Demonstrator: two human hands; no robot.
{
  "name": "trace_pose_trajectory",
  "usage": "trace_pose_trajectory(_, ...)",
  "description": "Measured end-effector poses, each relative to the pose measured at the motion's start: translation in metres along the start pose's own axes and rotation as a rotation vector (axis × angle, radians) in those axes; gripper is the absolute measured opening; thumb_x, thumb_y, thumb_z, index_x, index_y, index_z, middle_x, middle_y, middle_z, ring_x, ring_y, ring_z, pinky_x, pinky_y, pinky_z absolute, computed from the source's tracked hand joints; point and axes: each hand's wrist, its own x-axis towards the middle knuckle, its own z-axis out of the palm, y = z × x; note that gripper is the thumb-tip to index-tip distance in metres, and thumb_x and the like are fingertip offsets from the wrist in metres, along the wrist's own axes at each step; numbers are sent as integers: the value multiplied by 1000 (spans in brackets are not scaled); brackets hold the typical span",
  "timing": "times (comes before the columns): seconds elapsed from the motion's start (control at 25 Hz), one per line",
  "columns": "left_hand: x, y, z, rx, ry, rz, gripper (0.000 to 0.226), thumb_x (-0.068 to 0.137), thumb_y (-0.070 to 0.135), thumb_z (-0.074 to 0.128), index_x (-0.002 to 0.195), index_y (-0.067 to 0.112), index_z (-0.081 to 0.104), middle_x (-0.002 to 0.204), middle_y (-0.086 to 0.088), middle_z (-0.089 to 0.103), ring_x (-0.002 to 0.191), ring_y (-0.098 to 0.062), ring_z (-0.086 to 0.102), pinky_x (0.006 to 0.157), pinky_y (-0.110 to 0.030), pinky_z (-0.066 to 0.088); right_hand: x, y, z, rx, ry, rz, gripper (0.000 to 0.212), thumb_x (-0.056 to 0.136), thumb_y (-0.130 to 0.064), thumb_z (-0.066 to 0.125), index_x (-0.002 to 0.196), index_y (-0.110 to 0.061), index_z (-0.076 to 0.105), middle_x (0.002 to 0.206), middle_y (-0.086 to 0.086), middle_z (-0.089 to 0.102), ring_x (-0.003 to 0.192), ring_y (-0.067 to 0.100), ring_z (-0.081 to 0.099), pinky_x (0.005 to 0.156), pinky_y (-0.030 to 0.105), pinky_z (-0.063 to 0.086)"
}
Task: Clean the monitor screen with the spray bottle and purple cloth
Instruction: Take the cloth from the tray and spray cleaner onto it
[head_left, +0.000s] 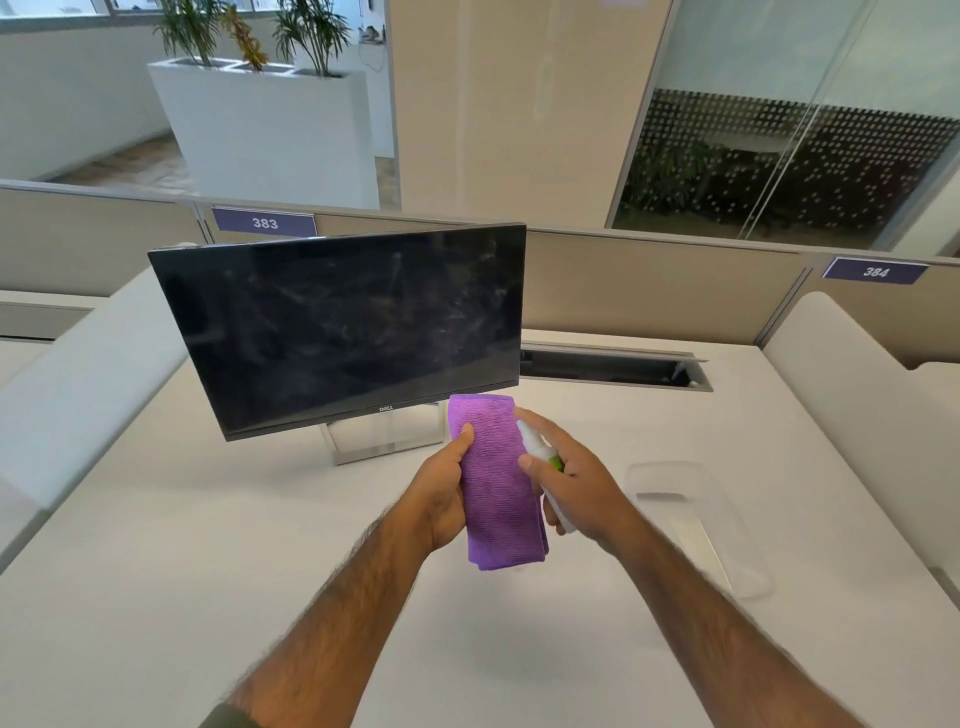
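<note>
A dark, smudged monitor stands on a white desk, tilted toward me on a silver stand. My left hand grips a folded purple cloth held upright in front of the monitor's lower right corner. My right hand holds a small white spray bottle with a green band, its nozzle pointing at the cloth. The index finger rests on top of the sprayer.
A clear plastic tray lies on the desk to the right of my hands. A cable slot runs behind the monitor. Beige partitions with labels 383 and 384 bound the desk. White side dividers stand left and right.
</note>
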Motion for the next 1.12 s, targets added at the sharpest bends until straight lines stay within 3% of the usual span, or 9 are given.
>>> trace_pose_trajectory(0.12, 1, -3, 5, 24, -1, 0, 41, 99, 54, 49, 117, 22, 68, 107, -5, 79, 103, -28, 73, 68, -36, 63, 13, -3, -8, -40, 0, -1, 40, 101, -40, 50, 138, -54, 39, 125, -12, 57, 76, 12, 64, 47, 19, 53)
trace_pose_trajectory(0.32, 4, -3, 13, 24, -13, -6, 40, 100, 53, 50, 117, 22, 67, 115, -8, 76, 107, -30, 72, 82, -41, 62, 27, 1, -10, -102, -8, 14, 40, 102, -36, 50, 141, -43, 42, 132, -9, 52, 89, 11, 60, 51, 10, 51)
trace_pose_trajectory(0.6, 7, 5, 13, -11, 13, 18, 40, 99, 54, 48, 116, 22, 66, 115, -6, 74, 105, -28, 71, 69, -37, 62, 17, 12, -14, -90, 34, -27, 48, 100, -45, 50, 143, -56, 32, 135, -11, 56, 78, 10, 65, 50, 14, 52)
trace_pose_trajectory(0.64, 9, 7, 11, -30, 19, 23, 41, 99, 54, 49, 118, 21, 65, 116, -7, 74, 105, -28, 71, 67, -37, 62, 12, 17, -13, -139, 41, -37, 51, 100, -48, 49, 144, -59, 27, 138, -11, 55, 83, 11, 67, 54, 16, 55)
trace_pose_trajectory(0.76, 12, 13, 6, -72, 48, 41, 39, 100, 52, 49, 114, 20, 66, 112, -6, 75, 101, -27, 72, 55, -34, 61, -5, 35, -5, -423, 46, -86, 57, 100, -55, 43, 150, -55, 15, 150, -12, 50, 122, 16, 61, 94, 32, 55)
trace_pose_trajectory(0.8, 13, 13, 5, -82, 61, 43, 37, 100, 52, 49, 111, 20, 66, 110, -6, 75, 100, -27, 72, 54, -33, 61, -10, 41, -2, -512, 52, -107, 58, 101, -54, 42, 151, -54, 12, 145, -9, 55, 120, 16, 61, 96, 33, 53)
trace_pose_trajectory(0.88, 16, 14, 4, -93, 78, 40, 36, 100, 51, 49, 107, 20, 66, 109, -6, 74, 99, -27, 71, 57, -35, 61, -21, 50, 3, -614, 86, -149, 59, 102, -49, 40, 150, -56, 6, 117, -4, 65, 94, 14, 64, 80, 27, 56)
trace_pose_trajectory(0.96, 17, 15, 5, -87, 81, 36, 36, 100, 51, 48, 106, 20, 65, 110, -7, 73, 101, -28, 70, 62, -37, 60, -31, 55, 6, -690, 110, -171, 60, 102, -45, 39, 150, -57, 4, 97, -4, 59, 74, 15, 60, 65, 29, 55)
trace_pose_trajectory(1.12, 16, 14, 9, -71, 83, 33, 37, 101, 52, 47, 111, 19, 63, 111, -7, 71, 102, -28, 68, 67, -38, 58, -37, 56, 5, -759, 148, -189, 55, 103, -40, 40, 151, -50, 17, 91, -4, 52, 63, 17, 56, 58, 31, 49)
